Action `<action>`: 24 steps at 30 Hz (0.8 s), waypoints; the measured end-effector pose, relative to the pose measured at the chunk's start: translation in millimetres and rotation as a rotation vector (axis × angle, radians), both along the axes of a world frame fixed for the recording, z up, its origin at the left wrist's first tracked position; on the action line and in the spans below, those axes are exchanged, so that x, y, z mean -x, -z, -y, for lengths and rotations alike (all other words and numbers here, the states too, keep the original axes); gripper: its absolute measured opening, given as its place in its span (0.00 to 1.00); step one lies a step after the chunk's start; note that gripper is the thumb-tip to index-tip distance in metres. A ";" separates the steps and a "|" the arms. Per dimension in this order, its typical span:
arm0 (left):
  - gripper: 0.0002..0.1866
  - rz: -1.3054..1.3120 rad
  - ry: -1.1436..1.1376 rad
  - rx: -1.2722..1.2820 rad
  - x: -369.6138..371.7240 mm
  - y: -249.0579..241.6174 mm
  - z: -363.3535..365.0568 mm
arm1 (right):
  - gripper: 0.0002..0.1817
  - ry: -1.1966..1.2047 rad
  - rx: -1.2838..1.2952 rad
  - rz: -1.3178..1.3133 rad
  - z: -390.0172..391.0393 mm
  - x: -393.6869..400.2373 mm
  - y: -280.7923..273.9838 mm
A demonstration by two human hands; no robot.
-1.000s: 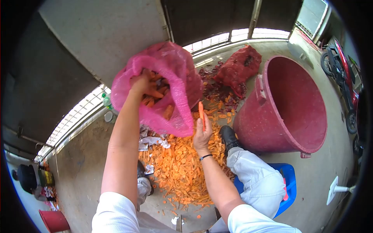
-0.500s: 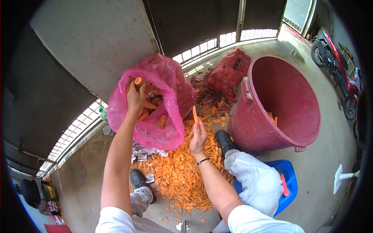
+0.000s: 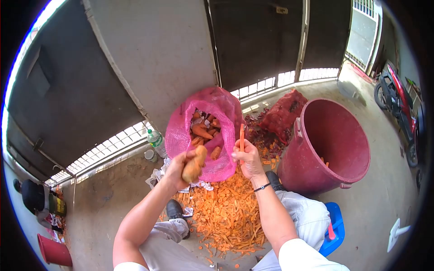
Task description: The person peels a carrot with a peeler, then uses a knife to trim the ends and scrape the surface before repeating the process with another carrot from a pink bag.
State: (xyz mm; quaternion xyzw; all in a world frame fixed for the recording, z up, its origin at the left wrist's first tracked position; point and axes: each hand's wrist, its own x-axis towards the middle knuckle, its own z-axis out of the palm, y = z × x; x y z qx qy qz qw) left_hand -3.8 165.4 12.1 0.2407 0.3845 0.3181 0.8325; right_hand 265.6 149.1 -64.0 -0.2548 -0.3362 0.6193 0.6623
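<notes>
My left hand (image 3: 175, 172) is closed around a thick, unpeeled carrot (image 3: 195, 166), blurred by motion, just in front of the pink mesh bag (image 3: 228, 151). Inside the open mouth of that bag lie several more carrots (image 3: 201, 131) with scraps of paper. My right hand (image 3: 250, 162) grips an upright orange peeler (image 3: 242, 137) at the bag's right side; its blade end points away from me. Below both hands, a heap of carrot peelings and cut ends (image 3: 226, 212) covers the floor between my shoes.
A large dark-red bin (image 3: 312, 153) stands at the right with a few carrots inside. Behind it lies a red mesh sack (image 3: 285, 115). A blue stool (image 3: 335, 226) holds a red-handled tool (image 3: 331, 232). A plastic bottle (image 3: 156, 140) stands by the gate, and a motorcycle (image 3: 400, 99) is farther right.
My left hand has come out of the pink bag toward me, bringing a carrot with it. My right hand still grips the peeler. The view has tilted up and left.
</notes>
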 end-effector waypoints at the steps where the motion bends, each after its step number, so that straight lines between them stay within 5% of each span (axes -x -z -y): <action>1: 0.25 -0.035 0.054 -0.068 -0.4 -15.2 19.1 | 0.23 -0.016 -0.065 0.214 1.2 3.4 -26.9; 5: 0.34 0.073 0.139 -0.162 8.3 -44.6 71.4 | 0.25 -0.287 -0.165 0.658 6.4 23.9 -102.4; 9: 0.31 0.134 0.064 -0.196 8.7 -54.8 103.3 | 0.24 -0.516 -0.013 0.747 31.3 16.8 -128.6; 14: 0.27 0.375 -0.111 0.027 10.3 -27.9 127.9 | 0.20 -0.356 0.070 0.486 85.8 15.0 -94.5; 17: 0.34 0.321 -0.025 0.076 4.4 -9.9 137.9 | 0.21 -0.274 0.024 0.563 105.5 16.3 -77.1; 21: 0.36 0.180 -0.150 0.099 -8.0 -16.0 142.9 | 0.28 0.131 -0.161 0.954 93.9 -5.8 -85.4; 24: 0.28 0.183 -0.089 0.103 0.2 -0.1 121.2 | 0.21 0.007 -0.091 0.942 92.1 -20.4 -96.0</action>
